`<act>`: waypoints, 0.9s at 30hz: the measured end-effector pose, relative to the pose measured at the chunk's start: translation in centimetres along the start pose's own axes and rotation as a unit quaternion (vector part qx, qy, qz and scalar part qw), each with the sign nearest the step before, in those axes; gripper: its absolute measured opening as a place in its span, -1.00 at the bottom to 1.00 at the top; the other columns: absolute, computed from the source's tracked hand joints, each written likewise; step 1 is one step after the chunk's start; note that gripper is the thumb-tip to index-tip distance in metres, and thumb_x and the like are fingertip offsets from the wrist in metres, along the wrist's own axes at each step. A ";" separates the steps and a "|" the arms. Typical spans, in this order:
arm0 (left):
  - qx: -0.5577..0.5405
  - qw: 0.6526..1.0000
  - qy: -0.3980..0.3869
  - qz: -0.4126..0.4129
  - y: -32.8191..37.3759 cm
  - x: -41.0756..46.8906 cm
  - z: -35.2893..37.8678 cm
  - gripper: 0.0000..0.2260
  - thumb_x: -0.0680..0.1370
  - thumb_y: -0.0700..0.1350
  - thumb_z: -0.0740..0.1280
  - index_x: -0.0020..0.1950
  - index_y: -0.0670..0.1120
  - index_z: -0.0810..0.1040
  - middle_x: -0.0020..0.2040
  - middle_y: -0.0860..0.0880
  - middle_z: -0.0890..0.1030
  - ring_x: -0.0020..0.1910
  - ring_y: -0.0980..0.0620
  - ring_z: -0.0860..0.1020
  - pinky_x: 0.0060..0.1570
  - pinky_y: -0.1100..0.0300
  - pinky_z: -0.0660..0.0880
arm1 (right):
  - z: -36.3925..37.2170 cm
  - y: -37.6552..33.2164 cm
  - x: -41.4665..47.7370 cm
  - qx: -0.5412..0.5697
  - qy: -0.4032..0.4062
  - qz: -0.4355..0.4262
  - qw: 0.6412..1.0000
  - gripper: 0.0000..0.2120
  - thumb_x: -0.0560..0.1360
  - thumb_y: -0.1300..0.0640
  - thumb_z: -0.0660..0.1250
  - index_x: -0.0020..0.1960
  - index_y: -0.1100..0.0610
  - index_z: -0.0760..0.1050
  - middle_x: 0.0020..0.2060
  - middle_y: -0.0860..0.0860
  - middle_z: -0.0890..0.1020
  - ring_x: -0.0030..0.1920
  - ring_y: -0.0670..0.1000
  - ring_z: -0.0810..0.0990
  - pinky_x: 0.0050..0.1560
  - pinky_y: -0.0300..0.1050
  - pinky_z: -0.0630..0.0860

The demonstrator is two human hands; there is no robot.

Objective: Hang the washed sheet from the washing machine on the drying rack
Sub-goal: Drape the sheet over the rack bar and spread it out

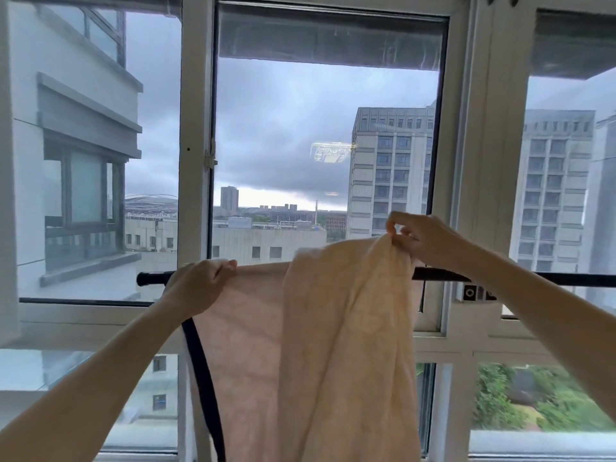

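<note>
Peach cotton sheet [333, 345] already drapes the black rack bar [533, 278] mid-frame; left hand [196, 285] and right hand [423, 238] pinch it, spreading remains.

A thin black horizontal metal rack bar [520, 278] is running across in front of the white-framed window; a pale peach fabric sheet [333, 345] is draping over its middle, hanging down in folds; a dark navy strap [200, 371] is dangling below the bar's left part.

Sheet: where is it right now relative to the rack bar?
In the head view the peach sheet hangs at centre over the black rack bar before the window, left hand pinning its edge, right hand lifting a bunched part above it.
</note>
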State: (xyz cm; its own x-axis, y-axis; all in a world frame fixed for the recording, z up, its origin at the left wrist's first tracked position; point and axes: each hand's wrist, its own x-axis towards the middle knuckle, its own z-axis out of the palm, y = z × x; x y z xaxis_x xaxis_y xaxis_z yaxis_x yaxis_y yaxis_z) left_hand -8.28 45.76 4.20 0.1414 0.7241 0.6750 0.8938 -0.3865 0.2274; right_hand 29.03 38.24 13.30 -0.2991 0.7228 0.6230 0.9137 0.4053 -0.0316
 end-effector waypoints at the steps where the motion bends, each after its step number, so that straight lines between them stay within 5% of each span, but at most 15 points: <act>1: 0.000 1.000 0.002 0.001 0.2 0.0 0.1 -0.56 0.64 0.14 0.00 -0.22 -0.07 0.49 -0.37 -0.04 0.56 -0.36 0.03 0.54 -0.35 0.21 0.34 | 0.1 0.8 -0.7 0.003 -0.010 0.005 1.000 -0.95 0.60 0.14 0.24 -0.04 0.01 0.40 -0.40 -0.06 0.50 -0.46 -0.10 0.43 -0.47 -0.43 0.35; 5: 0.016 1.000 0.001 -0.007 1.1 0.2 0.4 -0.55 0.66 0.09 -0.01 -0.19 -0.12 0.51 -0.32 -0.12 0.59 -0.31 -0.06 0.56 -0.34 0.22 0.30 | 0.7 2.1 -2.0 0.020 -0.046 0.029 0.998 -0.92 0.58 0.20 0.26 -0.02 0.03 0.45 -0.32 -0.08 0.52 -0.37 -0.09 0.50 -0.44 -0.40 0.37; 9: 0.054 0.998 -0.006 -0.008 1.7 0.7 0.9 -0.49 0.62 0.23 -0.07 -0.07 -0.01 0.57 -0.25 -0.05 0.63 -0.25 0.00 0.57 -0.25 0.16 0.33 | 0.7 0.7 -1.1 0.039 0.005 0.013 0.999 -0.82 0.54 0.24 0.28 -0.07 -0.04 0.50 -0.09 -0.11 0.54 -0.08 -0.08 0.53 -0.05 -0.28 0.48; 12: 0.060 0.998 -0.010 -0.005 2.3 0.9 0.9 -0.36 0.45 0.42 -0.17 -0.07 0.04 0.55 -0.29 0.04 0.61 -0.29 0.08 0.56 -0.18 0.17 0.40 | 1.9 -1.9 -0.3 0.058 -0.021 -0.018 0.998 -0.83 0.58 0.09 0.24 0.15 0.01 0.51 0.06 -0.08 0.52 0.03 -0.07 0.51 0.09 -0.18 0.45; 15: -0.013 0.999 0.029 0.031 3.1 0.7 1.2 -0.46 0.46 0.45 0.02 0.06 0.11 0.54 -0.11 0.10 0.66 -0.17 0.07 0.61 -0.02 0.05 0.53 | 3.9 -4.2 1.0 0.027 -0.065 -0.031 0.997 -0.65 0.57 -0.12 0.21 0.29 -0.01 0.43 0.17 -0.03 0.51 0.11 -0.01 0.50 0.15 -0.02 0.49; 17: -0.083 0.992 0.044 0.083 4.4 0.4 1.5 -0.66 0.53 0.24 0.25 0.09 0.03 0.57 -0.03 0.09 0.65 -0.12 0.10 0.60 -0.02 0.03 0.56 | 5.2 -5.2 1.7 -0.019 -0.069 -0.046 0.996 -0.60 0.56 -0.16 0.21 0.32 -0.02 0.39 0.21 0.01 0.51 0.10 0.02 0.52 0.10 0.02 0.52; 21: -0.157 0.977 0.089 0.116 6.1 0.2 2.0 -0.86 0.51 -0.07 0.41 0.00 -0.09 0.65 -0.16 0.10 0.61 -0.20 0.24 0.58 -0.07 0.27 0.56 | 6.6 -6.0 2.1 -0.037 -0.031 -0.090 0.995 -0.76 0.59 -0.03 0.22 0.18 0.05 0.49 0.05 -0.01 0.57 -0.06 -0.02 0.57 -0.01 -0.04 0.56; 24: -0.179 0.973 0.105 0.105 5.5 0.5 1.7 -0.93 0.49 -0.16 0.42 -0.04 -0.08 0.66 -0.20 0.11 0.63 -0.23 0.34 0.57 -0.12 0.49 0.48 | 6.7 -5.7 2.0 -0.008 0.015 -0.072 0.997 -0.86 0.61 0.03 0.20 0.00 0.05 0.49 -0.17 -0.03 0.62 -0.23 -0.05 0.60 -0.13 -0.03 0.61; 27: -0.175 0.972 0.109 0.113 5.4 0.4 1.6 -0.94 0.50 -0.18 0.41 -0.04 -0.09 0.65 -0.22 0.13 0.61 -0.24 0.34 0.56 -0.13 0.48 0.49 | 6.5 -5.4 1.9 -0.035 0.017 -0.066 0.997 -0.87 0.64 0.05 0.15 -0.03 0.04 0.43 -0.26 -0.04 0.59 -0.32 -0.06 0.57 -0.25 -0.11 0.58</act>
State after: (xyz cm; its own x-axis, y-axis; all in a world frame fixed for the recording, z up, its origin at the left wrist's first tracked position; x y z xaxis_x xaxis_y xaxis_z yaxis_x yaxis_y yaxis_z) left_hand -2.72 44.91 4.57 0.1904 0.4747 0.8593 0.6449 -0.7204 0.2551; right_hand 21.69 41.08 9.58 -0.4089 0.6464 0.6441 0.8848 0.4538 0.1062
